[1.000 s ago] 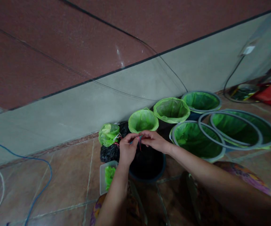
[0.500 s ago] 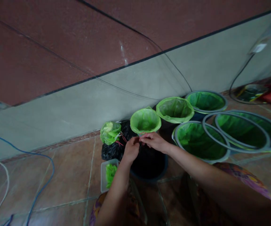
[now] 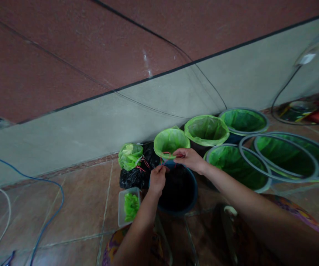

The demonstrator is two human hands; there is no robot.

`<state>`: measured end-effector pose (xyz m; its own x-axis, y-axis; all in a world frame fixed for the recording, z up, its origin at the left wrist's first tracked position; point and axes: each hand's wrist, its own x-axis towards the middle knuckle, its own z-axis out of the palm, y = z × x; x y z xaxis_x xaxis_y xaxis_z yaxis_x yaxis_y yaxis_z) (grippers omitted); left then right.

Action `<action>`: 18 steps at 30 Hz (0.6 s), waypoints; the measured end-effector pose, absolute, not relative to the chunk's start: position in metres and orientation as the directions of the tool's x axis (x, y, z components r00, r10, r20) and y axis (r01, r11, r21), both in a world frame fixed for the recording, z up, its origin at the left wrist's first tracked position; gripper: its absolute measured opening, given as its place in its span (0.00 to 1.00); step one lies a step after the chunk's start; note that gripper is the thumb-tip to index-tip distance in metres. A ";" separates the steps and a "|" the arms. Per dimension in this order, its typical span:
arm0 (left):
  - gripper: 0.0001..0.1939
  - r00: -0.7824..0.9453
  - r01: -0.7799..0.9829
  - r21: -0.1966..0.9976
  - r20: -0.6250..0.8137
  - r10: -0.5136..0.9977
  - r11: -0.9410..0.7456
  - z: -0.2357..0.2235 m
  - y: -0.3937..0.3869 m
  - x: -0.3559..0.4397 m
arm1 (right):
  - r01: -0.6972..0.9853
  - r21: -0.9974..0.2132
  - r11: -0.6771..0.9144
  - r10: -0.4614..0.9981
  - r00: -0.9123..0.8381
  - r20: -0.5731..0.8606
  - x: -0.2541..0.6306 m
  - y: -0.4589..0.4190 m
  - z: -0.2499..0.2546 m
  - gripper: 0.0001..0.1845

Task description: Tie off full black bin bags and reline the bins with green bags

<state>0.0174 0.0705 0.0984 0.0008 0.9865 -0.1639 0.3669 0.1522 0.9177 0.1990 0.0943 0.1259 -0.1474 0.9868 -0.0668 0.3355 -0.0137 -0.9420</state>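
Note:
My left hand (image 3: 158, 180) is closed, its fingertips pinching a thin red string (image 3: 166, 152). My right hand (image 3: 189, 159) is also closed, with more of the string bunched in its fingers. A loop of string rises between the two hands. Both are above a round bucket (image 3: 195, 197) with a blue rim and a very dark inside, whose contents I cannot make out. Just behind it is a bin with a light green liner (image 3: 171, 142). To the left, a knotted green bag (image 3: 130, 156) with red and white ties rests against black plastic bags (image 3: 133, 178).
A clear plastic tub (image 3: 121, 207) holds green plastic (image 3: 131, 206). Several green-lined bins stand at right, including one by the wall (image 3: 207, 129); a loose grey ring (image 3: 241, 151) lies across two. A blue hose (image 3: 62, 195) and a white hose (image 3: 8, 207) run over the tiles.
My hands have moved apart: the right one up and to the right, the left one slightly down. The red string now shows as a loop between them.

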 end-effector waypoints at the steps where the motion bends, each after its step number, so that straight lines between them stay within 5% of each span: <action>1: 0.13 -0.022 0.312 0.933 -0.182 0.983 0.180 0.097 0.071 0.016 | 0.487 -0.873 -0.022 0.989 -0.115 -0.089 0.207 0.096 0.126 0.15; 4: 0.13 -0.054 0.146 0.954 -0.257 0.965 0.262 0.094 0.071 0.014 | 0.835 -0.547 -0.057 0.981 -0.055 -0.187 0.226 0.096 0.123 0.14; 8: 0.12 -0.056 0.023 0.940 -0.340 0.939 0.342 0.095 0.068 0.012 | 0.940 -0.327 -0.098 0.929 -0.031 -0.368 0.229 0.087 0.116 0.06; 11: 0.13 -0.055 0.031 0.933 -0.356 0.933 0.358 0.092 0.066 0.010 | 0.868 -0.495 -0.040 0.940 -0.135 -0.312 0.222 0.084 0.117 0.13; 15: 0.12 -0.063 0.063 0.928 -0.362 0.930 0.366 0.083 0.066 0.011 | 0.495 -0.860 0.127 0.952 -0.305 -0.035 0.212 0.084 0.127 0.18; 18: 0.11 -0.074 0.022 0.930 -0.364 0.928 0.367 0.077 0.066 0.015 | 0.321 -0.936 0.146 0.940 -0.340 0.030 0.207 0.085 0.130 0.23</action>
